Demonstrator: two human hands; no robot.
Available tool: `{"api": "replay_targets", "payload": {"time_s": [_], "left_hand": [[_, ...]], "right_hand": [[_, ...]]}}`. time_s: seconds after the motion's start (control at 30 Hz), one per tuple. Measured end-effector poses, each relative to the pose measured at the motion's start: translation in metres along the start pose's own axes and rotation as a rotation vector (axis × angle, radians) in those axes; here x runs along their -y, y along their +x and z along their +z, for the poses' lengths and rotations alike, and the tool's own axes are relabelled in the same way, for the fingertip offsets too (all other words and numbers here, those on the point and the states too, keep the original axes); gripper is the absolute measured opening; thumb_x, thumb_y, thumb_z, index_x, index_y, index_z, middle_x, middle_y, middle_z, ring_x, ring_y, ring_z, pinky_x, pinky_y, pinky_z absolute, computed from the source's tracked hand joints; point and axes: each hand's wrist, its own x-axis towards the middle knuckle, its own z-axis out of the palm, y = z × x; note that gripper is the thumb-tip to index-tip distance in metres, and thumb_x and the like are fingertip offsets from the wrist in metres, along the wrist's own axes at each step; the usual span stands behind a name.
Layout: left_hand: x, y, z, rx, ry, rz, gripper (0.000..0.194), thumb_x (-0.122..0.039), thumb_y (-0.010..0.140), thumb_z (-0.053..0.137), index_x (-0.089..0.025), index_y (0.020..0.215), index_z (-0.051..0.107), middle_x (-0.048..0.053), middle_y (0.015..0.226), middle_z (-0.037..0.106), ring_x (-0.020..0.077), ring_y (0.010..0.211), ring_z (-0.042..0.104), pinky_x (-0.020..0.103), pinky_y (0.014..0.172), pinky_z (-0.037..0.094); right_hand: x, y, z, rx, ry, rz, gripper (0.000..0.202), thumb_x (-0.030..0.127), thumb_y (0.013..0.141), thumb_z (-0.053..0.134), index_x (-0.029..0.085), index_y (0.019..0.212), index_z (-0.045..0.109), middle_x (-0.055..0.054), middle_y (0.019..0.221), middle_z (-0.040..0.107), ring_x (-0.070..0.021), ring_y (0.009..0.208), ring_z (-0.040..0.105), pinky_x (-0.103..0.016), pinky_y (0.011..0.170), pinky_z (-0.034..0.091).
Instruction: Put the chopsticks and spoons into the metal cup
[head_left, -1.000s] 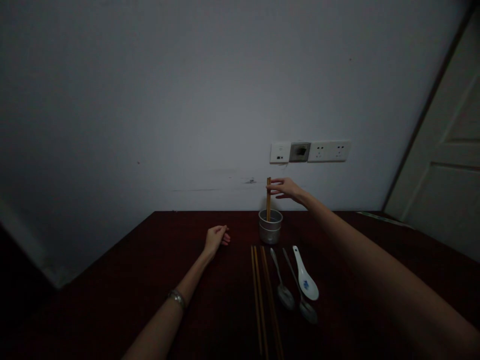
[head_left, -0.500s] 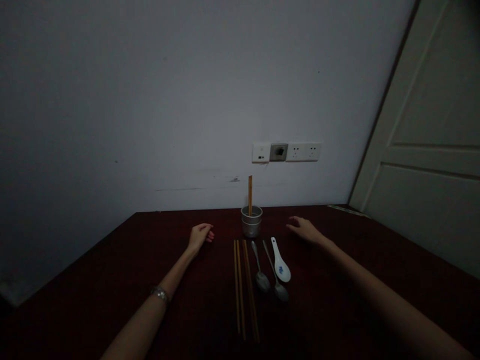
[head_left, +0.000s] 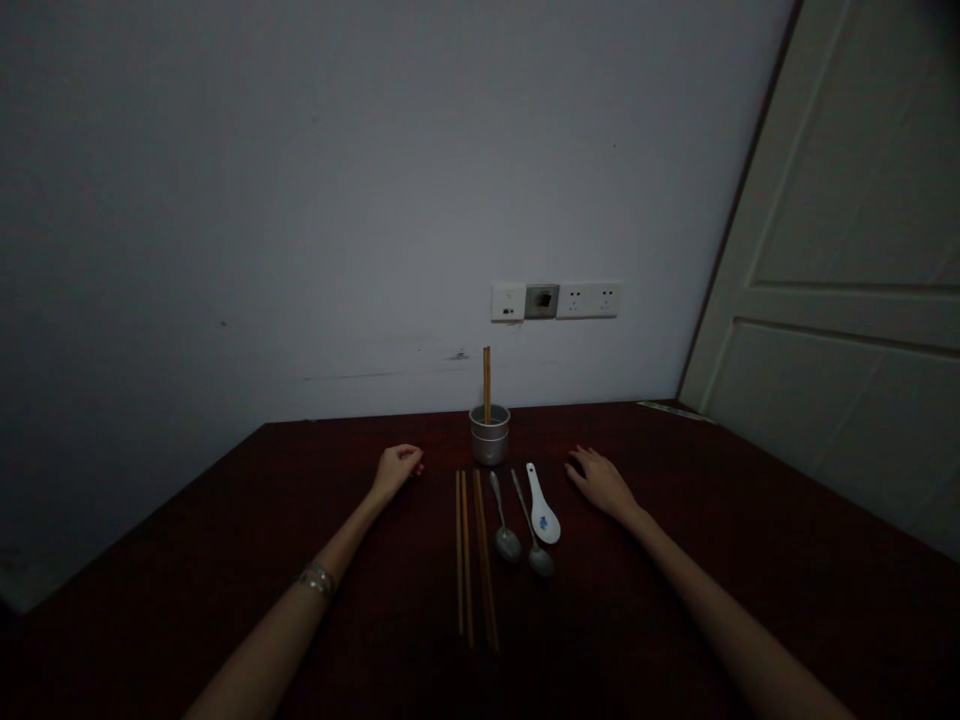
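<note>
My left hand (head_left: 399,466) rests on the dark red table, its fingers curled in and nothing visible in them. To the right of the cutlery, my right hand (head_left: 598,480) lies palm down with its fingers spread. Between the hands stands a metal cup (head_left: 490,446) holding upright wooden chopsticks (head_left: 487,384). In front of it lie several loose chopsticks (head_left: 466,560), side by side. Right of these are a metal spoon (head_left: 508,544), a second, thin-handled metal spoon (head_left: 541,561) and a white soup spoon (head_left: 545,522) with a blue pattern. Neither hand touches any of them.
The table (head_left: 337,455) meets a pale wall (head_left: 337,200) at its far edge. Wall sockets (head_left: 589,299) sit above the cup. A panelled door (head_left: 825,250) is at the right, and a thin flat strip (head_left: 675,410) lies near the far right edge.
My right hand has lowered and flattened onto the table. My left hand stays curled in nearly the same place. The view has shifted slightly to the right; the utensils lie as before.
</note>
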Motion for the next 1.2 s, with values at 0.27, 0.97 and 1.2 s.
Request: {"api": "replay_targets", "payload": {"time_s": [0.27, 0.97, 1.2], "left_hand": [[-0.042, -0.025, 0.021, 0.328, 0.425, -0.031, 0.024, -0.036, 0.063, 0.058, -0.014, 0.053, 0.06, 0.0, 0.046, 0.056, 0.0085, 0.038, 0.044, 0.018, 0.039, 0.029], [-0.059, -0.064, 0.056, 0.284, 0.925, 0.072, 0.028, -0.042, 0.064, 0.054, -0.016, 0.069, 0.063, 0.017, 0.083, 0.066, 0.0324, 0.08, 0.062, 0.038, 0.066, 0.046], [-0.057, -0.063, 0.059, 0.255, 0.906, 0.052, 0.029, -0.039, 0.064, 0.054, -0.014, 0.076, 0.065, 0.019, 0.084, 0.066, 0.0318, 0.079, 0.063, 0.035, 0.062, 0.046]], "right_hand": [[-0.001, -0.001, 0.001, -0.018, 0.0, -0.012, 0.047, 0.038, 0.084, 0.035, 0.01, 0.118, 0.053, -0.016, 0.128, 0.046, -0.0273, 0.123, 0.036, -0.041, 0.099, 0.028], [0.0, -0.001, 0.0, -0.039, 0.001, -0.03, 0.046, 0.036, 0.084, 0.036, 0.009, 0.116, 0.055, -0.017, 0.127, 0.047, -0.0275, 0.12, 0.04, -0.042, 0.099, 0.03], [0.001, -0.003, -0.002, -0.044, -0.041, -0.04, 0.047, 0.035, 0.084, 0.035, 0.007, 0.116, 0.055, -0.016, 0.126, 0.049, -0.0271, 0.119, 0.041, -0.039, 0.099, 0.031]]}}
